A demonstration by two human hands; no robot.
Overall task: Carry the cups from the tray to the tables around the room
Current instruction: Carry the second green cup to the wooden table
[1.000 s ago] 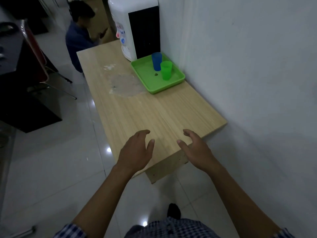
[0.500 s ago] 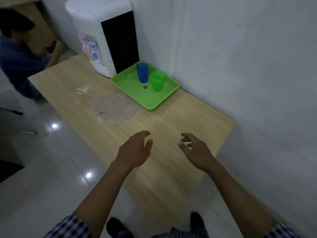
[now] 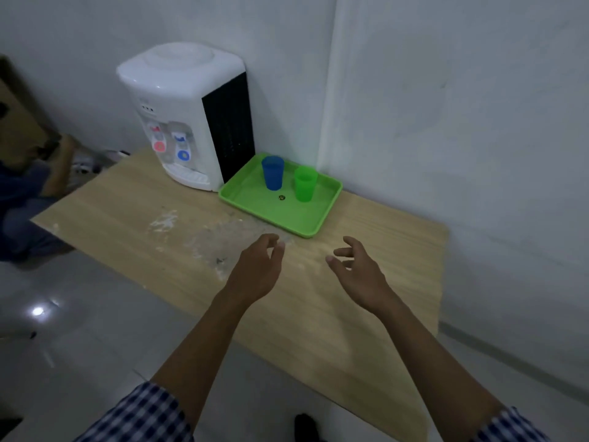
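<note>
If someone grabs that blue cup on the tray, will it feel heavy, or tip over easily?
The blue cup looks like thin translucent plastic, so it is probably light and fairly stiff. It is tall and narrows toward its base, so a sideways nudge might tip it. Whether it holds liquid cannot be told. It stands clear of the green cup, leaving room to grip.

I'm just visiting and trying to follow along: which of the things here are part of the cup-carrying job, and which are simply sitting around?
Part of the job:
- blue cup, upright on the tray
- green cup, upright beside it
- green tray
- left hand and right hand, both empty, short of the tray

Just sitting around:
- water dispenser
- wooden table with a pale stain
- small dark spot on the tray
</note>
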